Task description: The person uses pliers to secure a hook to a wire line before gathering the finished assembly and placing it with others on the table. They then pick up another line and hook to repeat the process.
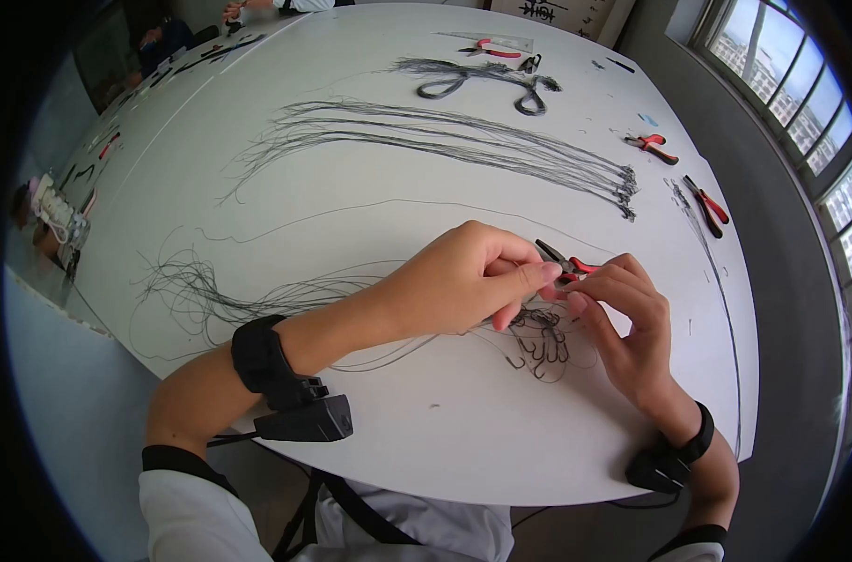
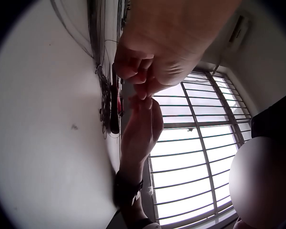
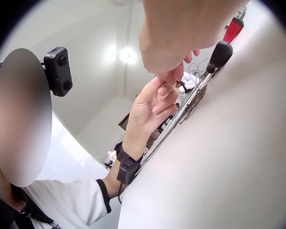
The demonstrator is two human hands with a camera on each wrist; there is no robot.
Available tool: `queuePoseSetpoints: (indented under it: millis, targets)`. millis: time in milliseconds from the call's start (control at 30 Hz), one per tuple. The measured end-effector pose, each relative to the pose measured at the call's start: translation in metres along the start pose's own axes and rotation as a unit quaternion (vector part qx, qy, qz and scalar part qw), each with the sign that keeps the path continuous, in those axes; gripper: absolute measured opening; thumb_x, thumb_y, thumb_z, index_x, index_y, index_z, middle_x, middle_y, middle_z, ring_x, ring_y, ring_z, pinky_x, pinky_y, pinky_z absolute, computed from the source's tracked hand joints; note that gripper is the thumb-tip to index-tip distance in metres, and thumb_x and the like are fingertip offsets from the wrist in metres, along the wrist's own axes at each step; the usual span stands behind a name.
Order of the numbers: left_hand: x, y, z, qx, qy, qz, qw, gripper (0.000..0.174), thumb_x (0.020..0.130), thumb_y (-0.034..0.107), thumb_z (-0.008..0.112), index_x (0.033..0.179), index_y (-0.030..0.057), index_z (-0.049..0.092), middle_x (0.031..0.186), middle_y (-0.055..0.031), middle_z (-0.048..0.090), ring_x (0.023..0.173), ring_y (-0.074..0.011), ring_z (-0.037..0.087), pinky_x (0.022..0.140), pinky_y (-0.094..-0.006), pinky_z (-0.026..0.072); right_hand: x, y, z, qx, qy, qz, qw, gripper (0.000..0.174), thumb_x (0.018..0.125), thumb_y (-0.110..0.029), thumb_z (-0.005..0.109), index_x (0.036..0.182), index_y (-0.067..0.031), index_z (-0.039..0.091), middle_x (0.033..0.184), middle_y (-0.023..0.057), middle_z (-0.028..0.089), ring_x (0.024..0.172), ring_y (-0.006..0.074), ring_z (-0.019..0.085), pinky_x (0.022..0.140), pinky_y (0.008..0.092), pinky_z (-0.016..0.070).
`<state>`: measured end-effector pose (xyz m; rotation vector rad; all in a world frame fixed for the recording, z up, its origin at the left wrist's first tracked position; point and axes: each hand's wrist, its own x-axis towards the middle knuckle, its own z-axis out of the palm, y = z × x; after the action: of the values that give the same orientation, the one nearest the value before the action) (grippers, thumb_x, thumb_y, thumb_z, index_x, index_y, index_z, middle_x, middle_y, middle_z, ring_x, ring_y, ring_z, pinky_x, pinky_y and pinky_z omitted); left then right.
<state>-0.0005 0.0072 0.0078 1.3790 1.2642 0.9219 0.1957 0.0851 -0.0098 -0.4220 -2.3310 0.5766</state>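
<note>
The left hand (image 1: 487,276) and right hand (image 1: 632,323) meet nearly fingertip to fingertip over the table, thumb and index finger of each pinched together. A thin line appears to be held between them, mostly hidden by the fingers; I cannot tell its exact kind. Just below lies a cluster of dark fish hooks (image 1: 543,347), on a bundle of fine dark lines (image 1: 286,298) that runs left under the left forearm. Red-and-black pliers (image 1: 566,262) lie right behind the fingertips; their dark handle (image 3: 220,56) shows below the right hand in the right wrist view.
Farther back lies a long bundle of lines (image 1: 445,140), with coiled dark line (image 1: 487,80) beyond it. More pliers (image 1: 653,148), (image 1: 707,206) rest at the right edge, and another pair (image 1: 490,50) near a clear ruler (image 1: 506,42). Barred windows (image 1: 791,84) stand to the right.
</note>
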Motion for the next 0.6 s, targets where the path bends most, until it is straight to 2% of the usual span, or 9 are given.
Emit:
queuePoseSetpoints:
  millis: [100, 167, 200, 267, 300, 367, 400, 467, 600]
  targets:
    - [0.0, 0.001, -0.007, 0.016, -0.029, 0.007, 0.999, 0.03, 0.095, 0.024, 0.048, 0.089, -0.0012, 0.062, 0.054, 0.0025, 0.051, 0.047, -0.0027, 0.045, 0.04, -0.0177, 0.0324, 0.0, 0.0, 0.001, -0.013, 0.037, 0.013, 0.999, 0.007, 0.073, -0.001, 0.068, 0.08, -0.0021, 0.067, 0.069, 0.005, 0.061, 0.067, 0.0202, 0.05, 0.063, 0.0314, 0.0422]
    - [-0.002, 0.004, -0.008, -0.102, -0.059, 0.008, 0.993, 0.034, 0.096, 0.027, 0.046, 0.085, -0.0016, 0.061, 0.054, 0.0021, 0.048, 0.046, -0.0055, 0.045, 0.039, -0.0195, 0.0324, 0.0, -0.001, 0.002, -0.043, 0.056, 0.014, 0.997, 0.007, 0.072, -0.001, 0.068, 0.079, -0.0021, 0.066, 0.067, 0.0047, 0.06, 0.066, 0.02, 0.049, 0.062, 0.0317, 0.0419]
    - [-0.001, 0.003, -0.008, -0.102, -0.059, 0.007, 0.993, 0.034, 0.096, 0.027, 0.046, 0.085, -0.0016, 0.061, 0.054, 0.0021, 0.048, 0.046, -0.0055, 0.045, 0.039, -0.0195, 0.0324, -0.001, -0.001, 0.001, -0.043, 0.056, 0.014, 0.997, 0.007, 0.072, -0.001, 0.068, 0.079, -0.0021, 0.066, 0.067, 0.0047, 0.06, 0.066, 0.02, 0.049, 0.062, 0.0317, 0.0419]
    - [0.0, -0.001, -0.006, -0.257, -0.071, 0.042, 0.963, 0.035, 0.096, 0.028, 0.045, 0.082, -0.0006, 0.058, 0.068, -0.0057, 0.06, 0.059, -0.0129, 0.059, 0.049, -0.0222, 0.0462, -0.001, 0.0, 0.001, -0.07, 0.035, -0.02, 0.997, 0.009, 0.069, 0.0, 0.069, 0.076, -0.0031, 0.066, 0.066, 0.0036, 0.058, 0.065, 0.02, 0.048, 0.06, 0.0314, 0.0406]
    - [0.001, -0.002, -0.003, -0.257, -0.07, 0.042, 0.963, 0.035, 0.096, 0.028, 0.045, 0.082, -0.0006, 0.058, 0.068, -0.0057, 0.06, 0.059, -0.0129, 0.059, 0.049, -0.0222, 0.0462, 0.0, -0.001, 0.001, -0.07, 0.034, -0.02, 0.997, 0.009, 0.069, 0.0, 0.069, 0.076, -0.0031, 0.066, 0.066, 0.0036, 0.058, 0.065, 0.02, 0.048, 0.06, 0.0314, 0.0406]
    - [0.004, -0.003, 0.005, -0.38, -0.03, 0.067, 0.922, 0.034, 0.097, 0.027, 0.044, 0.08, 0.0009, 0.056, 0.094, -0.0151, 0.064, 0.088, -0.0222, 0.064, 0.075, -0.0268, 0.0531, 0.001, -0.005, -0.001, -0.101, 0.008, -0.065, 0.993, 0.01, 0.065, 0.0, 0.068, 0.073, -0.0052, 0.065, 0.066, 0.0023, 0.057, 0.064, 0.0196, 0.048, 0.059, 0.0307, 0.039]
    - [0.006, -0.005, 0.006, -0.38, -0.029, 0.067, 0.922, 0.034, 0.097, 0.027, 0.044, 0.08, 0.0009, 0.056, 0.094, -0.0151, 0.064, 0.088, -0.0222, 0.064, 0.075, -0.0268, 0.0531, 0.002, -0.006, -0.002, -0.1, 0.008, -0.065, 0.993, 0.01, 0.065, 0.0, 0.068, 0.073, -0.0052, 0.065, 0.066, 0.0023, 0.057, 0.064, 0.0196, 0.048, 0.059, 0.0307, 0.039]
    - [0.009, -0.01, 0.008, -0.394, -0.026, 0.132, 0.909, 0.03, 0.097, 0.024, 0.043, 0.081, 0.0017, 0.056, 0.111, -0.0189, 0.06, 0.109, -0.0261, 0.057, 0.094, -0.0316, 0.0467, 0.002, -0.007, -0.003, -0.063, -0.048, -0.11, 0.991, 0.011, 0.062, -0.001, 0.067, 0.072, -0.0069, 0.065, 0.066, 0.0016, 0.056, 0.064, 0.0191, 0.047, 0.057, 0.0304, 0.0371]
    - [0.005, -0.008, 0.012, -0.32, 0.01, 0.129, 0.938, 0.027, 0.096, 0.02, 0.045, 0.085, -0.001, 0.057, 0.105, -0.0158, 0.062, 0.104, -0.0226, 0.059, 0.092, -0.0297, 0.0471, 0.002, -0.011, 0.0, 0.004, -0.06, -0.122, 0.991, 0.01, 0.063, 0.0, 0.066, 0.071, -0.0056, 0.063, 0.064, 0.0024, 0.054, 0.057, 0.0196, 0.046, 0.055, 0.031, 0.0366]
